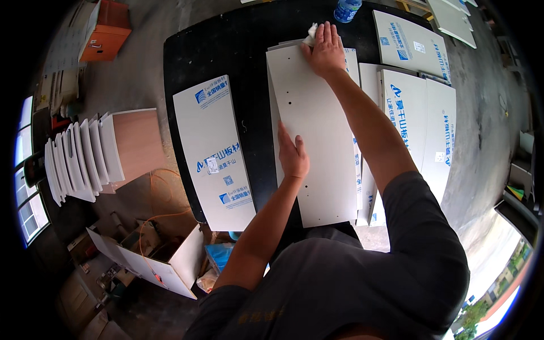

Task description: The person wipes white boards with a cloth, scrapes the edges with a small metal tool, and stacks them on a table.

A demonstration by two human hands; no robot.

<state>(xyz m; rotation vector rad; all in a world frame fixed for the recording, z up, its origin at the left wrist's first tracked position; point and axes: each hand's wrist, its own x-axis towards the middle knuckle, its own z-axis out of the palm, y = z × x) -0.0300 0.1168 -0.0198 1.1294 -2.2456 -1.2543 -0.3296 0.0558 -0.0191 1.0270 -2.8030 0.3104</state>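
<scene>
A long white board [317, 136] with small drilled holes lies on a stack of panels in front of me. My right hand [328, 54] is at its far end, fingers straight and close together, pressing a crumpled white cloth [310, 35] that shows beside the thumb and index finger. My left hand [293, 154] rests at the board's left edge, about midway along, thumb apart from the fingers and nothing held. Part of the cloth is hidden beneath the right hand.
The black table [255, 68] also bears a white panel with blue print [212, 153] on the left and more printed panels [416, 113] on the right. A blue-labelled bottle [347, 10] stands at the far edge. Left are stacked boards [85, 158], an orange cabinet [106, 34] and an open box [184, 258].
</scene>
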